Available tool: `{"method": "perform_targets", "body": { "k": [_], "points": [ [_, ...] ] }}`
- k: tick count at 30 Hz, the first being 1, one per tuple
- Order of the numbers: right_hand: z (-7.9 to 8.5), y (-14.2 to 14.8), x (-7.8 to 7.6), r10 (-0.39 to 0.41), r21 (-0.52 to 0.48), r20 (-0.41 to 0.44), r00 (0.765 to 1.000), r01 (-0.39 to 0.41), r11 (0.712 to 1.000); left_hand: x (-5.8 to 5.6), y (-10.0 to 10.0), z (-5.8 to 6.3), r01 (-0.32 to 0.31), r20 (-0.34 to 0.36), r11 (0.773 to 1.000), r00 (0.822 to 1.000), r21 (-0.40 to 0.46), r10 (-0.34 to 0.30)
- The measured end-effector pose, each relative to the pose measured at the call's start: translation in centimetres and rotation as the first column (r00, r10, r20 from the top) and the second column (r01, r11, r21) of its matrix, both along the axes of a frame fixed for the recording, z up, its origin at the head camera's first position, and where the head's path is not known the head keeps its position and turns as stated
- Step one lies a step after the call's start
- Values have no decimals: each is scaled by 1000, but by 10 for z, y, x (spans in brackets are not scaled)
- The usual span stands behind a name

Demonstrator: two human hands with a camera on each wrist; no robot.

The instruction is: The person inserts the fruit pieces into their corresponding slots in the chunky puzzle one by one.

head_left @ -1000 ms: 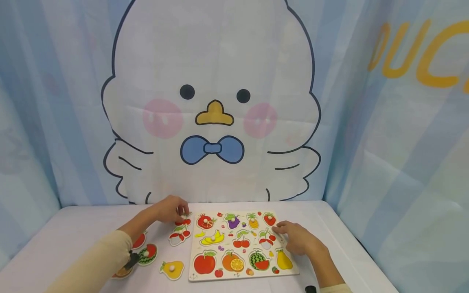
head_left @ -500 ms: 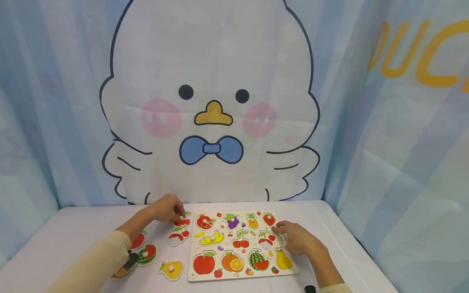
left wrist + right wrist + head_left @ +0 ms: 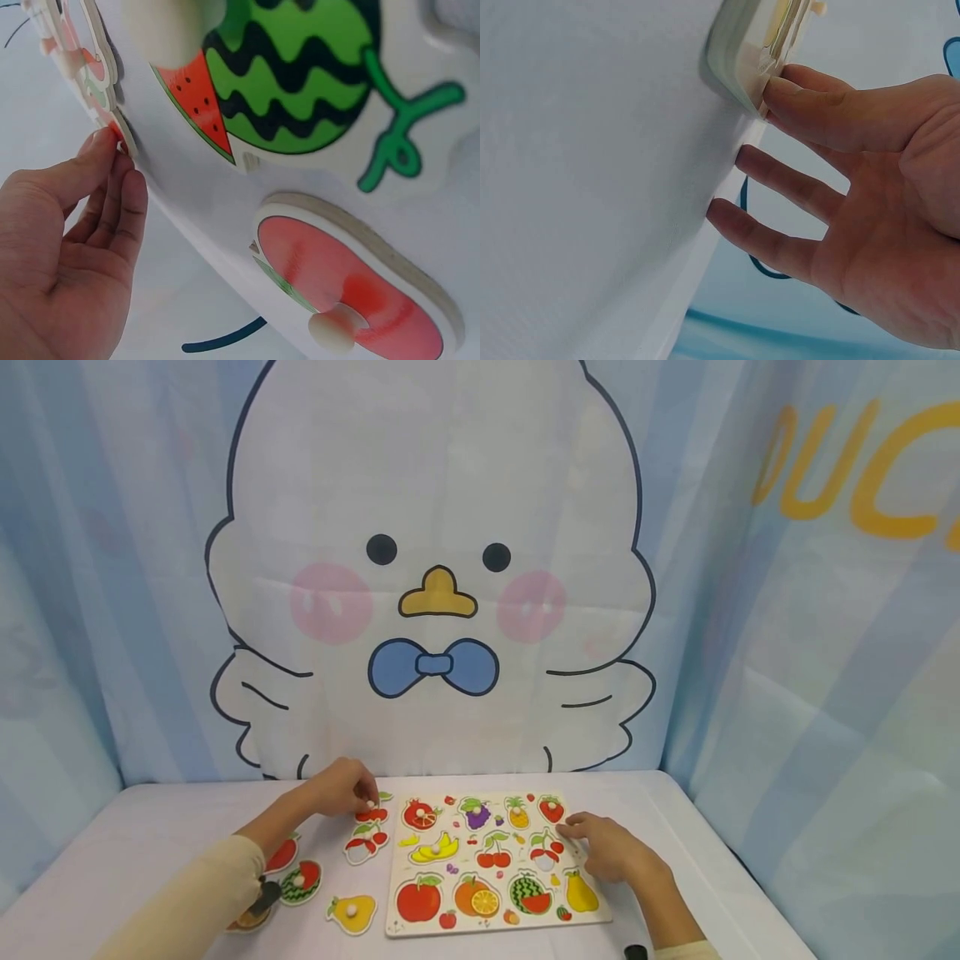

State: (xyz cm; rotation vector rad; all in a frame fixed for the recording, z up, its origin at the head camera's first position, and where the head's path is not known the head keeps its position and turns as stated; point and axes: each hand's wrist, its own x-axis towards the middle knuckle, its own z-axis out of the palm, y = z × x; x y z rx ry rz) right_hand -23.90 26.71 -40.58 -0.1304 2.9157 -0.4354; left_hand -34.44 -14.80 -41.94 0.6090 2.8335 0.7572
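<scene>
In the head view, my left hand (image 3: 343,787) pinches a cherry puzzle piece (image 3: 372,816) at the back of the table. Its fingertips hide part of that piece; the left wrist view shows thumb and fingers meeting at a red piece. Just in front lies a red-and-white fruit piece (image 3: 358,853) with green leaves. The fruit puzzle board (image 3: 399,865) lies flat to the right. My right hand (image 3: 611,847) touches the board's right edge, thumb against it and the other fingers extended and spread. Pomegranate, grape, pineapple, strawberry and banana pieces with knobs sit in the board.
Left of the board lie a pear piece (image 3: 360,913), a watermelon piece (image 3: 300,885), a red piece (image 3: 282,857) and an orange piece (image 3: 243,923), partly behind the left sleeve (image 3: 187,893). A curtain with a cartoon duck (image 3: 442,727) stands behind the table.
My left fingers have closed in on the cherry piece and now pinch it, the hand barely shifting. My right hand stays at the board's edge.
</scene>
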Motion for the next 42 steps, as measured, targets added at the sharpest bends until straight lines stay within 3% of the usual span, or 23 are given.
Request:
{"method": "perform_targets", "body": {
  "k": [25,35,42],
  "points": [
    [0,0,1,0,2,-5,1000,0,1000,4,8,12,0,-117,1000,993,24,2],
    [-2,2,1,-6,-18,-13,1000,6,1000,8,25,13,91,-152,996,984,2,-89],
    [-2,2,1,13,-14,-17,1000,-13,1000,13,37,15,178,-186,984,966,-12,-177]
  ]
}}
